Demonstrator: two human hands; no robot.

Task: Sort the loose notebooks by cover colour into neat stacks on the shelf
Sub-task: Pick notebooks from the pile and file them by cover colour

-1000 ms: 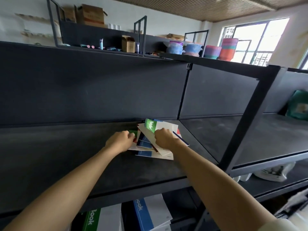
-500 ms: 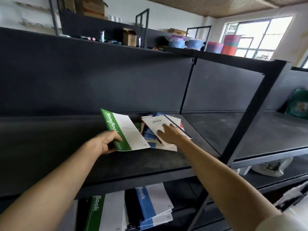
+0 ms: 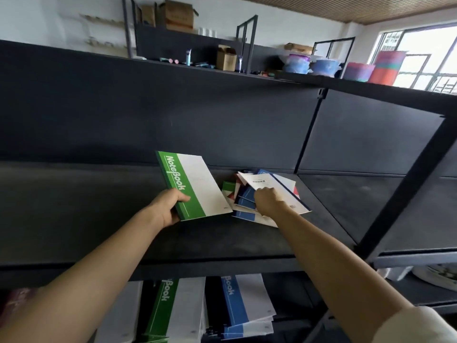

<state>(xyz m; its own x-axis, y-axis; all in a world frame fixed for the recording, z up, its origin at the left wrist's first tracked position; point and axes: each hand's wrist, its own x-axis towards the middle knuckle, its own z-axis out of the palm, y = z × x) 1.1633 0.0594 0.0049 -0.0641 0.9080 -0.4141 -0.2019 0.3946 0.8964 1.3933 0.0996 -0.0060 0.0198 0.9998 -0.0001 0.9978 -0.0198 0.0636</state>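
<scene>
My left hand [image 3: 168, 209] grips a green-and-white notebook [image 3: 197, 186] by its lower left corner and holds it tilted just above the dark shelf [image 3: 86, 214]. To its right lies a loose pile of notebooks [image 3: 243, 198] with blue, red and green covers. My right hand [image 3: 268, 200] rests on that pile with its fingers curled on the top white notebook with a blue spine [image 3: 284, 191]. Whether the fingers pinch that notebook or only press on it cannot be told.
A slanted black upright [image 3: 405, 189] bounds the shelf bay on the right. On the shelf below stand a green notebook stack [image 3: 178, 310] and a blue notebook stack [image 3: 247, 305]. Cardboard boxes [image 3: 178, 14] and plastic tubs [image 3: 299, 64] sit on the top shelf.
My left hand has pulled the green notebook out of the pile and carried it to the left. My right hand has stayed on the pile.
</scene>
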